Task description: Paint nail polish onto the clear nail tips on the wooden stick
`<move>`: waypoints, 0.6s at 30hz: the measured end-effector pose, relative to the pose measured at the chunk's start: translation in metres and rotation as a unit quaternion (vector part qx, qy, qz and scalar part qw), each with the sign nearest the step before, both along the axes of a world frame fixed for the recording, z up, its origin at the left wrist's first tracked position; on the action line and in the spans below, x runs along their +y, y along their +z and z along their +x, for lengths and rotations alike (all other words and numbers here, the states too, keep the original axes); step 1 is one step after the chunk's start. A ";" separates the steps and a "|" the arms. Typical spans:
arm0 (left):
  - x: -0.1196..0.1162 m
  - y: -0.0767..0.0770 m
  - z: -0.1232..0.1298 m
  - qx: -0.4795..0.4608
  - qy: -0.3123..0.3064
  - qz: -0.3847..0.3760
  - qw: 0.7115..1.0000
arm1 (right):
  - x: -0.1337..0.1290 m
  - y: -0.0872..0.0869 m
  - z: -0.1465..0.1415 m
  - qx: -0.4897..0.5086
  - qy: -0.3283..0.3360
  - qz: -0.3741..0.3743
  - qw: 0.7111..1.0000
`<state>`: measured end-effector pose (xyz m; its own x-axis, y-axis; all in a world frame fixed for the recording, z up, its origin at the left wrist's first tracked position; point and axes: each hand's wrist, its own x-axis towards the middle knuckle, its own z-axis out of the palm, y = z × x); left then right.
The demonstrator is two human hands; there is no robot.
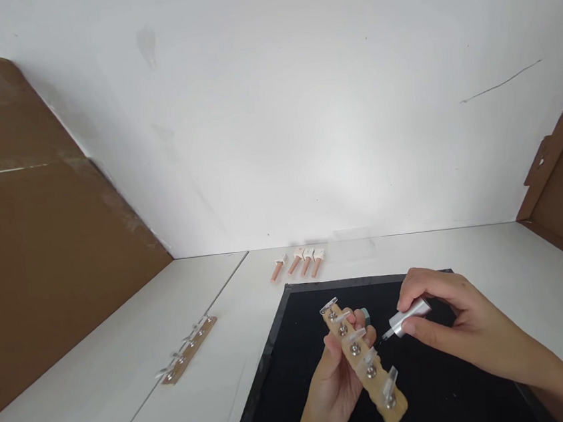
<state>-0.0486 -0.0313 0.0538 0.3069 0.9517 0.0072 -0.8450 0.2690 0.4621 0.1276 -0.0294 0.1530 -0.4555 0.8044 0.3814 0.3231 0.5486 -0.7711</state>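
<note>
My left hand (335, 381) is closed around a wooden nail tip stand (389, 411), tilted over the black mat. Along the stand, several clear false nail tips (391, 382) sit on round metal studs. A small teal thing (366, 316), mostly hidden, shows behind my left fingertips; what it is I cannot tell. Between thumb and fingers, my right hand (453, 314) grips a nail polish brush (407, 318) by its silver cap. The dark bristle end points down to the left, at or very near the second nail tip from the stand's lower end.
A second wooden stand (189, 350) with clear nail tips lies on the white table at left. Several pinkish bottles with white caps (308, 254) lie by the wall. The black mat (284, 385) lies under my hands. Brown cardboard panels (36, 223) flank both sides.
</note>
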 end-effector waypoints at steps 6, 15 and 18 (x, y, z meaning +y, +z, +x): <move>0.001 -0.003 -0.003 0.000 -0.003 0.002 1.000 | -0.001 0.000 0.001 0.032 -0.006 0.004 0.999; 0.006 -0.001 0.003 0.006 0.005 0.000 1.000 | -0.005 -0.002 -0.008 0.072 0.042 -0.002 0.997; 0.005 -0.001 0.004 0.002 0.005 -0.014 1.000 | -0.005 -0.002 -0.009 0.066 0.050 -0.005 0.997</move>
<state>-0.0448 -0.0259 0.0529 0.2974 0.9545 -0.0209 -0.8455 0.2735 0.4586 0.1183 -0.0343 0.1507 -0.4795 0.7622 0.4350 0.1632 0.5645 -0.8092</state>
